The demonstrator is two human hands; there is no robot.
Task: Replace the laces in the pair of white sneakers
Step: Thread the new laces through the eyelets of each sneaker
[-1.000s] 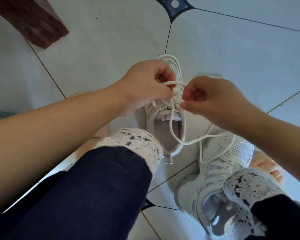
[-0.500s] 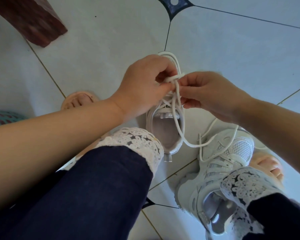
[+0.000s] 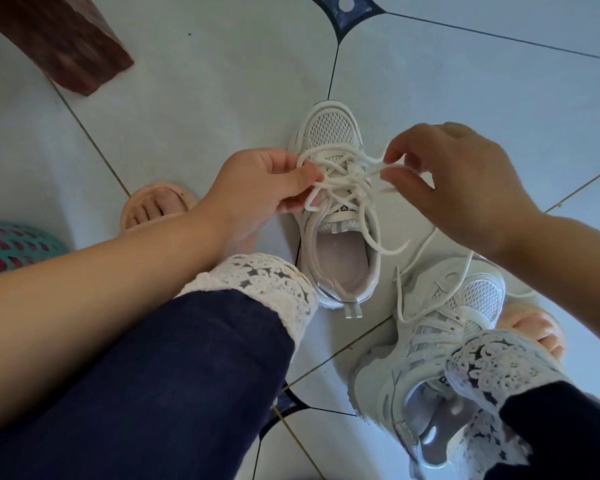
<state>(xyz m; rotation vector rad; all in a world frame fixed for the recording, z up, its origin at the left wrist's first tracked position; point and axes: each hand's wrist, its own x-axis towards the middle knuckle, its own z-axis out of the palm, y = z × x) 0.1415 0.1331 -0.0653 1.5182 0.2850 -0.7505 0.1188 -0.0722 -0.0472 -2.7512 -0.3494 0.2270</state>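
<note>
A white mesh sneaker (image 3: 329, 129) stands on the floor tiles, toe pointing away from me. Its white lace (image 3: 347, 178) is crossed in loops over the tongue. My left hand (image 3: 257, 185) pinches a lace loop at the sneaker's left side. My right hand (image 3: 465, 178) pinches the other lace loop between thumb and forefinger at the right side. Loose lace ends hang over the shoe opening. The second white sneaker (image 3: 440, 341) lies at the lower right, its own lace (image 3: 400, 299) trailing loose, partly hidden by my right trouser cuff.
My knees in dark trousers with white lace cuffs fill the lower frame. My feet in pink slippers (image 3: 153, 202) flank the shoes. A dark red wooden furniture leg (image 3: 66, 39) stands at the top left. A teal basket (image 3: 11, 244) sits at the left edge.
My hands were close together over the sneaker's tongue; they have pulled apart sideways, each drawing a lace loop outward. The sneaker's toe is now uncovered.
</note>
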